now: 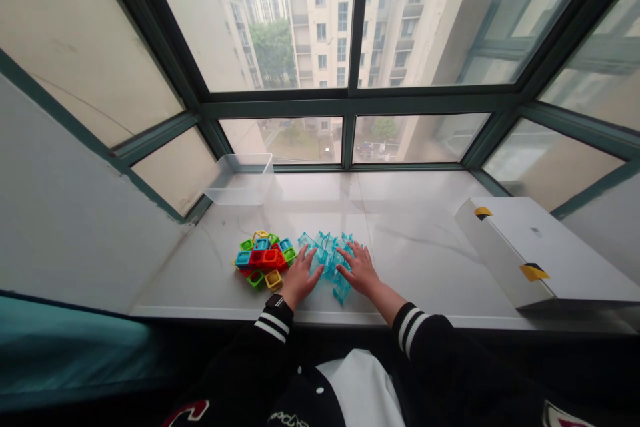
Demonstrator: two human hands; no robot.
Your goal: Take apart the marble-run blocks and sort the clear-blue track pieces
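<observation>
A loose heap of clear blue plastic pieces [327, 255] lies on the white sill in front of me; their exact shape is hard to make out. My left hand [301, 275] rests at the left side of this heap, fingers spread. On the other side, my right hand [361, 269] reaches over the blue pieces with its fingers apart. Neither hand grips a piece. Just left of my left hand sits a pile of coloured square toy blocks [263, 258] in red, green, yellow and blue. My fingers partly cover some of the blue pieces.
A clear plastic bin [241, 180] stands at the back left of the marble-look sill [415, 233], against the window frame [350, 105]. At the right lies a large white box [555, 250] with yellow and black tape on its edge.
</observation>
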